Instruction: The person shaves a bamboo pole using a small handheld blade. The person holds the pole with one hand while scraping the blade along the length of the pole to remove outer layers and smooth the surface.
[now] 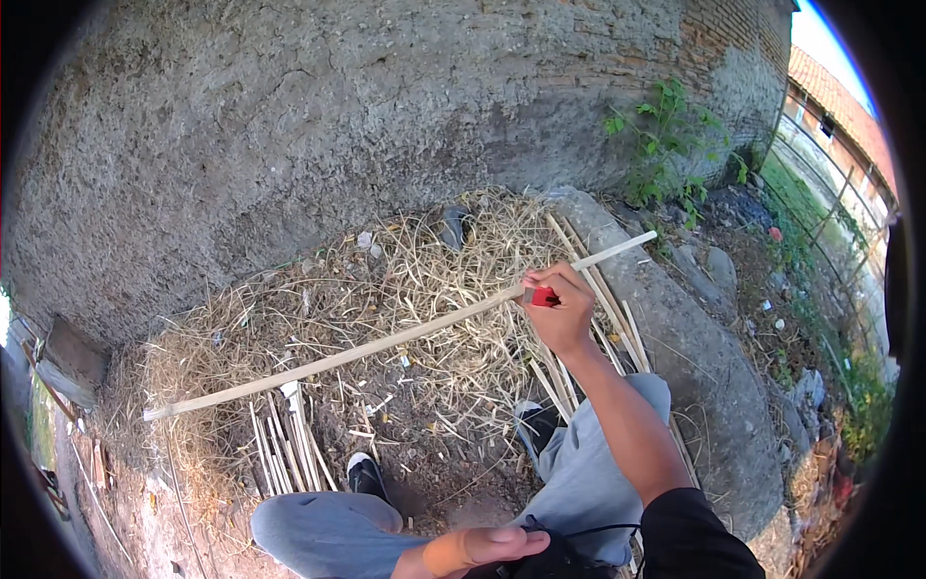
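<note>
My right hand [561, 314] is closed around a small red-handled tool [543, 296] and holds it against a long pale bamboo strip [386, 343]. The strip runs from the lower left over a heap of dry straw [424, 280] up to the right, past my hand. Its left end lies on the straw. My left hand [477, 550] rests low by my lap with the fingers stretched out, on a dark item with a black cord. It holds nothing that I can see. My knees in grey trousers [328, 531] frame the lower middle.
A bundle of thin bamboo slivers [285, 449] lies by my left black shoe [365, 473]. More slats [603, 323] lean beside a grey stone slab [704, 376] on the right. A rough concrete wall [338, 116] rises behind. Green weeds [666, 145] grow at the back right.
</note>
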The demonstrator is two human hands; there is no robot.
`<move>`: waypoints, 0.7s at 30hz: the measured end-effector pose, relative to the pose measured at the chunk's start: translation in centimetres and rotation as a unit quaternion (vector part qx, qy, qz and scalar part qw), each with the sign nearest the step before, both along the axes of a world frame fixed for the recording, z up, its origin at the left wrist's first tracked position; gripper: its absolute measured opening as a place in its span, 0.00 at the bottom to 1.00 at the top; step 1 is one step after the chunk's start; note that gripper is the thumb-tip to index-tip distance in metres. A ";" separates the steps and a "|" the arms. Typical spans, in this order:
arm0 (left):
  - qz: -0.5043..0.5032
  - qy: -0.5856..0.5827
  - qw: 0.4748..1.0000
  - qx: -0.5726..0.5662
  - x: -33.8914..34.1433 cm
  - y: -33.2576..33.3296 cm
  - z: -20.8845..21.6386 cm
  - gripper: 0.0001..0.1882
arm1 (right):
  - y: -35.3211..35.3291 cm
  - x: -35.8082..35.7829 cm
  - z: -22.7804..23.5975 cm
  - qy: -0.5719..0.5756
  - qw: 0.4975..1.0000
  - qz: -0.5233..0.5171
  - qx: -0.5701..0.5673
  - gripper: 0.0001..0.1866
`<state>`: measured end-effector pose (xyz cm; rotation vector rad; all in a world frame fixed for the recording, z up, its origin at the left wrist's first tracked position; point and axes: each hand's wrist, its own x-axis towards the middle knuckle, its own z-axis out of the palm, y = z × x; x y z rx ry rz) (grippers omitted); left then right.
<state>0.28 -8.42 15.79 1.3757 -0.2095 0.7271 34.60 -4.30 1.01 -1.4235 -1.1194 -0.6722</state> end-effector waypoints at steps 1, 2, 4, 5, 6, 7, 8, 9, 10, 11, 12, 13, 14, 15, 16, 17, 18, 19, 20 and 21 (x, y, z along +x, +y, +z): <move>0.070 -0.064 0.995 0.015 1.5 -0.4 0.0 0.04 | -0.3 -0.2 0.1 -0.007 1.000 -0.003 -0.003 0.09; 0.163 -0.121 0.978 0.040 2.5 -0.4 0.1 0.03 | -0.2 -0.7 0.0 -0.004 1.000 -0.009 -0.008 0.09; 0.303 -0.091 0.939 0.139 2.9 1.3 -0.3 0.02 | 0.1 -1.5 -0.5 0.000 1.000 0.027 0.016 0.09; 0.325 0.011 0.909 0.260 2.1 3.6 -0.8 0.12 | -0.5 -1.6 -0.8 -0.002 0.999 0.038 -0.008 0.10; 0.337 0.092 0.853 0.387 1.5 6.0 -1.4 0.24 | -0.9 -1.7 -1.1 0.004 0.999 0.032 -0.014 0.10; 0.384 0.162 0.792 0.446 2.7 7.9 -3.0 0.21 | -1.5 -1.4 -1.5 -0.010 0.999 0.030 -0.011 0.10; 0.428 0.233 0.714 0.503 4.0 9.4 -4.6 0.18 | -1.8 -1.3 -1.9 -0.021 0.999 0.036 -0.004 0.10; 0.426 0.241 0.712 0.504 4.7 10.4 -6.2 0.18 | -1.8 -1.8 -2.2 -0.021 0.999 0.039 -0.018 0.10; 0.414 0.294 0.700 0.502 5.2 11.2 -7.6 0.17 | -1.9 -2.2 -2.3 -0.016 0.999 0.041 -0.021 0.10; 0.402 0.346 0.685 0.499 5.6 11.7 -8.7 0.16 | -2.0 -2.5 -2.4 -0.015 0.998 0.061 -0.023 0.10; 0.402 0.350 0.684 0.498 5.6 11.9 -9.2 0.16 | -1.9 -2.8 -2.6 -0.014 0.996 0.081 -0.024 0.09; 0.354 0.438 0.680 0.469 5.5 12.1 -9.7 0.16 | -1.6 -2.9 -2.9 -0.029 0.995 0.093 -0.013 0.09; 0.302 0.521 0.669 0.435 5.3 12.2 -10.3 0.16 | -1.5 -3.0 -3.0 -0.028 0.995 0.094 -0.014 0.09; 0.319 0.487 0.661 0.475 4.9 12.2 -11.3 0.13 | -1.4 -3.1 -3.1 -0.023 0.993 0.109 -0.030 0.09; 0.319 0.487 0.661 0.474 4.8 12.0 -11.3 0.13 | -1.4 -3.0 -3.2 -0.020 0.991 0.122 -0.046 0.09; 0.315 0.487 0.676 0.454 4.7 11.8 -10.9 0.11 | -1.1 -2.9 -3.3 -0.014 0.988 0.141 -0.063 0.10; 0.311 0.487 0.691 0.435 4.6 11.6 -10.6 0.10 | -1.2 -2.9 -3.3 -0.015 0.988 0.141 -0.063 0.10; 0.314 0.489 0.688 0.434 4.1 11.5 -10.6 0.10 | -1.4 -3.6 -2.4 0.029 0.978 0.192 -0.080 0.11; 0.330 0.485 0.696 0.415 3.4 11.5 -10.6 0.10 | -1.5 -4.0 -1.9 0.073 0.963 0.242 -0.096 0.12; 0.347 0.479 0.702 0.395 2.8 11.4 -10.5 0.09 | -1.6 -3.9 -2.0 0.055 0.966 0.238 -0.090 0.14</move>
